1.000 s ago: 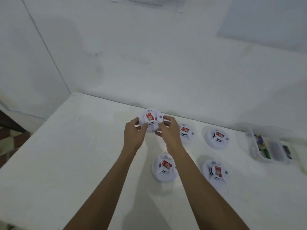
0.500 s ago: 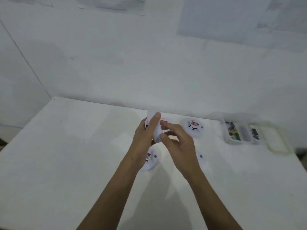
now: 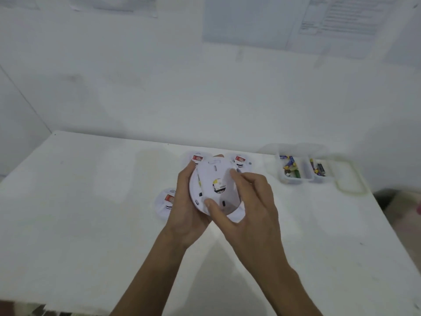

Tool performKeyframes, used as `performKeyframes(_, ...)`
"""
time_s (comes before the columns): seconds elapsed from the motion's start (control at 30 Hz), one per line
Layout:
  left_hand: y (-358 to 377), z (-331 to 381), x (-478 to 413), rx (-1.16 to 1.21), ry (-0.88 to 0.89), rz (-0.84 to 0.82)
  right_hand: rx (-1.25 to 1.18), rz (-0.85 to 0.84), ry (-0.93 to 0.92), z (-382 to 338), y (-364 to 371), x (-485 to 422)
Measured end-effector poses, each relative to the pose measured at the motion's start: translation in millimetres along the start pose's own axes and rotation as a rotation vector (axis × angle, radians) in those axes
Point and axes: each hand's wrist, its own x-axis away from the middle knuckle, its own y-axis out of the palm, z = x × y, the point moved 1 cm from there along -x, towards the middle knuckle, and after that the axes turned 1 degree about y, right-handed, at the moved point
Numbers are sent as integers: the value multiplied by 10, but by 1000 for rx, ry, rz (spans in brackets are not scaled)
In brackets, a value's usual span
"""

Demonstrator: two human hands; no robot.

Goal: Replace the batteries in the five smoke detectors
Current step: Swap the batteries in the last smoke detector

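Left hand (image 3: 189, 210) cupping a white smoke detector (image 3: 214, 188) above the white table (image 3: 91, 224), back side up, right hand (image 3: 248, 201) pinching its rear plate, yellow-and-white label unreadable, red-stickered detectors (image 3: 166, 201) beneath, clear battery box (image 3: 296, 169) right.

White table (image 3: 91, 213) against white wall (image 3: 159, 87); papers (image 3: 341, 19) pinned above

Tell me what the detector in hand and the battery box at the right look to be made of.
Held smoke detector: looks like white moulded plastic, matte, with moulded slots in its back plate. Battery box: looks like clear, slightly cloudy plastic, since the batteries show through its walls. Blur leaves finer surface detail open.
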Motion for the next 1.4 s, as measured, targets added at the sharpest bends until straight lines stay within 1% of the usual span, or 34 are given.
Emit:
performKeyframes(0.13, 150, -171, 37, 28, 7, 24, 76, 2, 29, -3, -149, 50)
performKeyframes(0.33, 330, -323, 46, 36, 37, 35, 25, -81, 110, 82, -321, 106)
performKeyframes(0.53, 398, -433, 67, 63, 36, 88, 78, -131, 90, 125, -412, 108)
performKeyframes(0.87, 425, -486, 104, 35, 28, 113, 119, -91, 49, 125, -472, 134)
performKeyframes(1.13, 404, -445, 104, 38, 20, 115, 116, -181, 13, 90, -520, 103)
performKeyframes(1.27, 387, -405, 112, 30, 24, 151, 76, -211, 39, 56, -510, 69)
performKeyframes(1.4, 403, -369, 128, 11, 53, 116, 74, -188, 56, 18, -427, 59)
